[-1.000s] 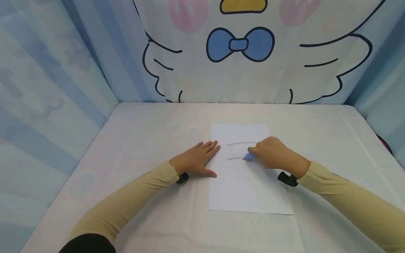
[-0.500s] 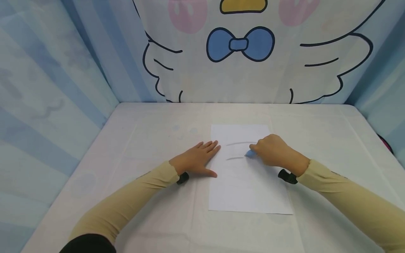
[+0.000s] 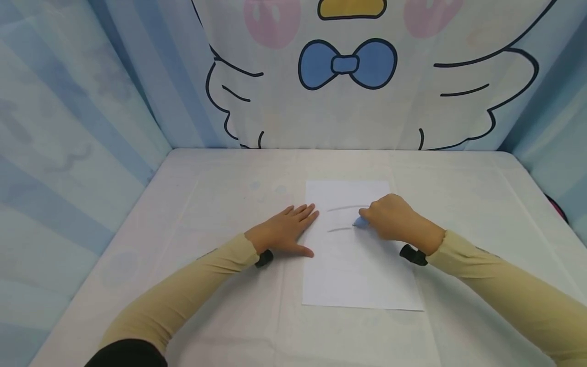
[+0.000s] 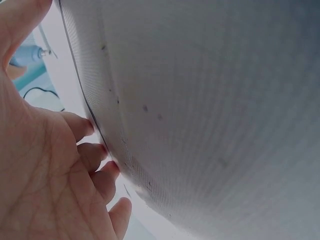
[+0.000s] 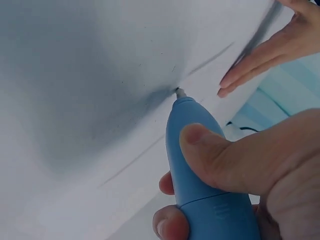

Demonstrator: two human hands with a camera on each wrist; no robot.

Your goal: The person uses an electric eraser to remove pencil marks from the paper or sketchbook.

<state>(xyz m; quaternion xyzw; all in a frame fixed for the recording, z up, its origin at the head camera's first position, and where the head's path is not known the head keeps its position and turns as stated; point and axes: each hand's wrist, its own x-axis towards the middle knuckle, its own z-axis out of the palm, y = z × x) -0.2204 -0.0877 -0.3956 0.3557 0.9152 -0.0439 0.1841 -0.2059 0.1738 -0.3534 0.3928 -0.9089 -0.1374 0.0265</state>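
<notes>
My right hand (image 3: 392,218) grips a blue electric eraser (image 5: 186,182), thumb along its side and fingers curled beneath. Its small tip points down at the white paper (image 3: 357,280), right by the end of the shorter of two grey pencil lines (image 5: 212,59). The longer pencil line (image 3: 344,208) lies farther up the sheet, its right end reaching the right hand. My left hand (image 3: 286,229) lies spread with straight fingers, fingertips and thumb over the sheet's left edge. In the left wrist view its palm (image 4: 45,175) faces the camera beside the paper's edge.
Small dark crumbs (image 5: 122,82) are scattered on the paper around the tip. A pale cloth covers the table (image 3: 220,306). Behind it hangs a curtain (image 3: 348,117) with a cartoon print, and striped blue curtains (image 3: 69,153) close off the sides. Each wrist wears a dark camera (image 3: 414,255).
My right hand with the electric eraser shifted slightly up and right, then slightly back left, staying near the shorter line's end. My left hand and the paper have stayed in place.
</notes>
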